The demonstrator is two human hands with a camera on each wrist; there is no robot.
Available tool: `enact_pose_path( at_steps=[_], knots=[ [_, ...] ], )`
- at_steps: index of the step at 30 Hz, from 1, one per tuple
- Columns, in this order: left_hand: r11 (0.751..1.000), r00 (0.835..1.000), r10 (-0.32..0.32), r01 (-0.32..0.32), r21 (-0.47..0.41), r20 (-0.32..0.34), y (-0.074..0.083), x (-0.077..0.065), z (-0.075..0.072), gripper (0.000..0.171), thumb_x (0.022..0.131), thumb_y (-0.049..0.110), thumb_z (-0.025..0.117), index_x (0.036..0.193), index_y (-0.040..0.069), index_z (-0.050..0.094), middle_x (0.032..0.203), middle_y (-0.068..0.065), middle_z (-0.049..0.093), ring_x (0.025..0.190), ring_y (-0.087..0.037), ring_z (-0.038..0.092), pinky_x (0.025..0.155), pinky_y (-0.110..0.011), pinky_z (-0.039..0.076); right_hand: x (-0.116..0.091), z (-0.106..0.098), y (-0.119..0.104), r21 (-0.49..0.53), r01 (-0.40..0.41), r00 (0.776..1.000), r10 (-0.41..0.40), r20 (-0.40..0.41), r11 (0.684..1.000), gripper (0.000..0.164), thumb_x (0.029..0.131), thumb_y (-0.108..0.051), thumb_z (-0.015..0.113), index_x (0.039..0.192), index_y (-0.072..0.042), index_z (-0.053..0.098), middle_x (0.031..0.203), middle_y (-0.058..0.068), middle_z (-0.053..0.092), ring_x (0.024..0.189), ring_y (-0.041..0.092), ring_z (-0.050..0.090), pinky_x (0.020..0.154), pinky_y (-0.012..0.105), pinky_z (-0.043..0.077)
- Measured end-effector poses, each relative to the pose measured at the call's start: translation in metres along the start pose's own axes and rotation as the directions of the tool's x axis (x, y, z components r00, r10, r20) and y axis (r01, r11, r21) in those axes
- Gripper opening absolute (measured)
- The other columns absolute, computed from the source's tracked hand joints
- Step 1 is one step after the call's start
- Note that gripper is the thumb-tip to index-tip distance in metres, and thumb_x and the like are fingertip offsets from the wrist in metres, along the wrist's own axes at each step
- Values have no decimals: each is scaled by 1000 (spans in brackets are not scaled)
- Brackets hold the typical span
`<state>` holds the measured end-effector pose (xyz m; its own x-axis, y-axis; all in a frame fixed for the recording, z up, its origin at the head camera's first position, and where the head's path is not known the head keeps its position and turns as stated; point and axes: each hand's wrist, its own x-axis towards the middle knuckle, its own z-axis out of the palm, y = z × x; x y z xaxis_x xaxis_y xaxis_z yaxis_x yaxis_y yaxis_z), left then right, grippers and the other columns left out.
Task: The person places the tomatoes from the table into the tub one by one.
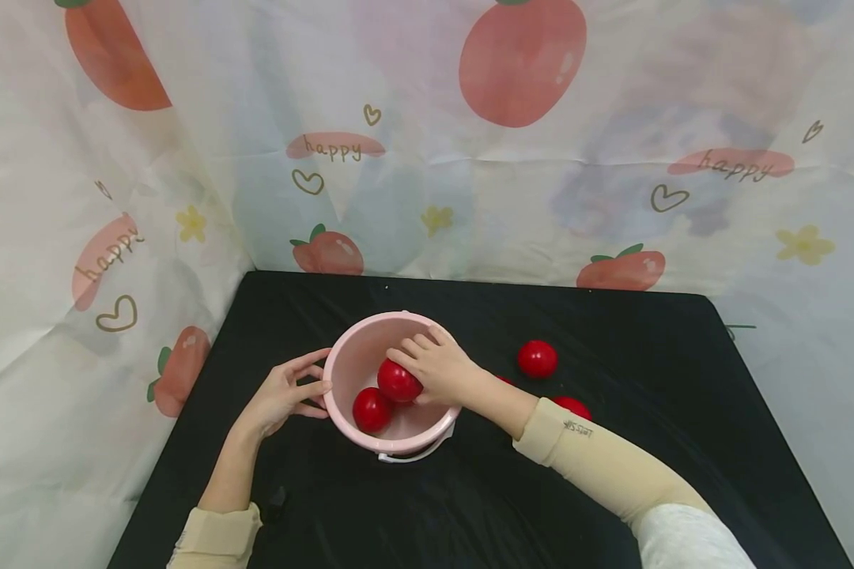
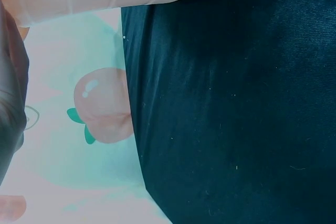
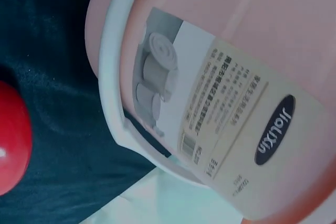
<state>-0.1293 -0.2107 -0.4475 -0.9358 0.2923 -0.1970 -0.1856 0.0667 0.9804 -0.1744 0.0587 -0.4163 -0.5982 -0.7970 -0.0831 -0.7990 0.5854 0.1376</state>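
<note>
A pink bucket [image 1: 341, 363] stands upright on the black-covered table, its white handle [image 1: 420, 454] hanging on the near side. My left hand [image 1: 277, 399] touches the bucket's left outer wall with fingers spread, thumb tip at the rim. Reaching in over the right rim, my right hand [image 1: 437, 371] has its fingers around a red ball [image 1: 397, 381]. Another red ball [image 1: 372, 411] lies on the bucket floor just in front of it. The right wrist view shows the bucket's printed label [image 3: 226, 114] and its white handle [image 3: 110, 66] close up.
Right of the bucket lie a red ball [image 1: 538, 359] and a second red ball [image 1: 572, 407], partly covered by my right sleeve. A sliver of red [image 1: 504, 380] shows behind the forearm. A patterned curtain [image 1: 413, 182] hangs beyond the table [image 1: 313, 506].
</note>
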Motion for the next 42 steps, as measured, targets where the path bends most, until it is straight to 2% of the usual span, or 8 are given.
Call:
enact_pose_path(
  at_steps=[5,10,17,23,33,38,42],
  knots=[
    [1000,1000,-6,6,-1,0,-1,0,0,61,84,5,64,137,1,36,101,-27,51,70,-23,67,63,-45,56,4,3,-5,-98,30,994,-20,104,995,86,64,-50,76,135,-22,38,125,1,47,115,19,41,100,41,32],
    [1000,1000,-7,7,-8,1,0,0,1,60,84,3,63,138,1,36,104,-32,48,69,-23,66,63,-45,56,7,9,-11,-181,52,985,-20,173,982,84,65,-55,73,135,-26,37,125,-2,48,114,16,42,101,40,32],
    [1000,1000,-11,11,-7,-2,2,-1,2,59,84,1,62,138,0,36,104,-33,48,69,-23,66,63,-45,56,9,13,-18,-241,81,969,-20,246,967,85,65,-56,71,137,-30,33,126,-5,46,115,14,40,101,37,32],
    [1000,1000,-7,7,-12,-3,2,-1,2,59,85,-1,60,138,0,36,106,-36,46,69,-22,67,63,-45,56,9,14,-18,-236,100,964,-36,264,967,87,63,-54,74,136,-31,33,126,-4,46,115,14,40,101,38,32],
    [1000,1000,-7,7,-13,-3,3,-1,3,59,84,-1,61,137,0,35,106,-37,45,70,-22,67,63,-45,56,10,13,-19,-224,131,938,-47,343,966,84,61,-48,78,133,-40,36,130,-6,43,120,14,36,105,40,27],
    [1000,1000,-8,8,-11,-5,2,-1,3,60,84,1,62,137,0,36,107,-37,45,70,-23,67,63,-45,56,10,13,-19,-204,128,941,-53,335,970,79,62,-47,77,131,-39,40,129,-5,44,119,15,37,105,41,26],
    [1000,1000,-12,12,-13,-8,1,-1,3,59,84,1,62,137,0,36,107,-36,46,70,-24,67,62,-45,56,9,12,-17,-158,114,955,-65,290,981,77,62,-46,78,129,-36,43,128,-4,46,118,16,38,105,42,27]
  ],
)
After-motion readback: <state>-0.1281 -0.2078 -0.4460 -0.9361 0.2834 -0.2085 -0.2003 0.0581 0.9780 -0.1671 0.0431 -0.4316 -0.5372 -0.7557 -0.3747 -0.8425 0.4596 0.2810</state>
